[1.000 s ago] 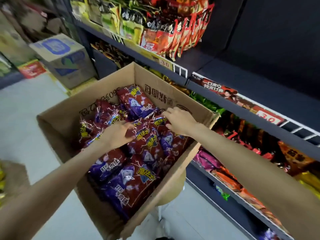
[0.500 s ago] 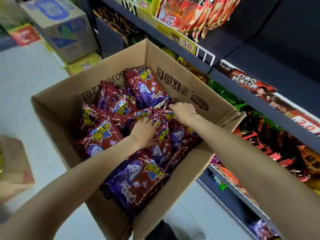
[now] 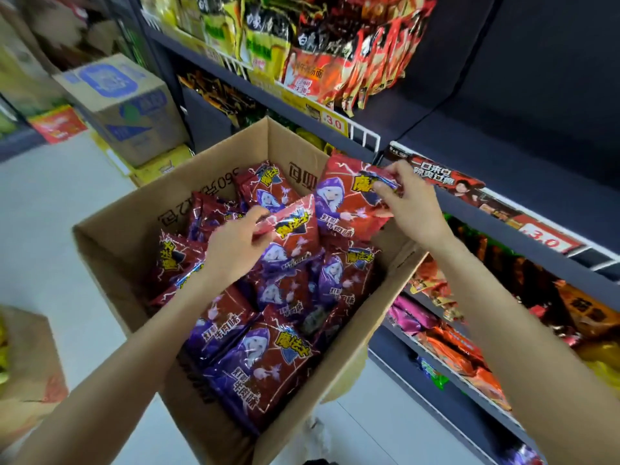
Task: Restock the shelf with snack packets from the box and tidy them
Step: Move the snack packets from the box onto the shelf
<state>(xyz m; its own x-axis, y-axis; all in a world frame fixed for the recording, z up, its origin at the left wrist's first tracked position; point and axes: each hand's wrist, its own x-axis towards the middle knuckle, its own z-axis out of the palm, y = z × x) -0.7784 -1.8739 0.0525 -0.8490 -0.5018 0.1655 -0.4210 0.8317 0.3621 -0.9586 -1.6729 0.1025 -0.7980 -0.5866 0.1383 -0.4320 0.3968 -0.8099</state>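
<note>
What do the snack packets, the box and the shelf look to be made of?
Snack packets: glossy plastic film, judging by crinkles and bright highlights. Box: matte brown corrugated cardboard, with printed characters and a raw cut rim. Shelf: probably dark painted metal, smooth and matte, with a white wire front rail; the metal is my guess.

I have one head view, looking forward and down, close over the box [image 3: 134,236], with the shelf [image 3: 523,250] running along its right side.
</note>
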